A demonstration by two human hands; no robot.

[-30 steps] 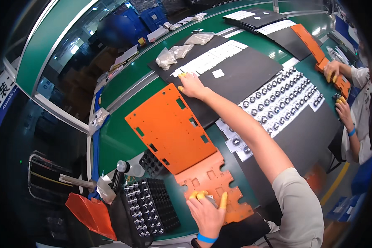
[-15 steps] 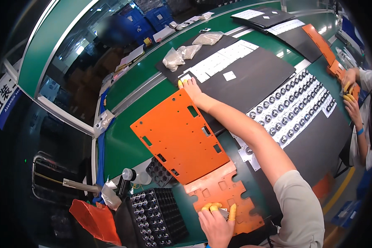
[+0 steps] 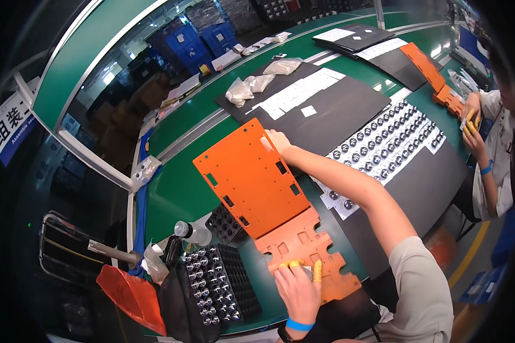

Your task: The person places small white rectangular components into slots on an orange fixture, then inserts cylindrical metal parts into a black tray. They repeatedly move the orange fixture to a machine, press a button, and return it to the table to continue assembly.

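Observation:
An orange hinged fixture lies in front of me. Its flat base plate (image 3: 294,234) has cut-outs, and its perforated panel (image 3: 252,183) stands tilted up at the far end. My left hand (image 3: 298,291), with yellow finger cots and a blue wristband, rests over the base plate's near part. Its thumb and fingers pinch a small pale flat piece (image 3: 308,270), mostly covered. My right hand (image 3: 278,140) is at the raised panel's upper right edge, its fingers hidden behind the panel. Skin shows through a slot there. Beyond it, white cards (image 3: 303,91) lie on a black sheet (image 3: 343,106).
White boards with rows of black round parts (image 3: 383,140) lie right. Black trays of shiny round parts (image 3: 212,286) stand left, near a clear bottle (image 3: 193,232) and red bag (image 3: 129,297). Plastic bags (image 3: 249,88) lie farther back. A co-worker's hands (image 3: 471,123) work at far right.
My right hand has come back from the white cards to behind the raised panel's edge. My left hand stays over the base plate. The whole view has shifted slightly.

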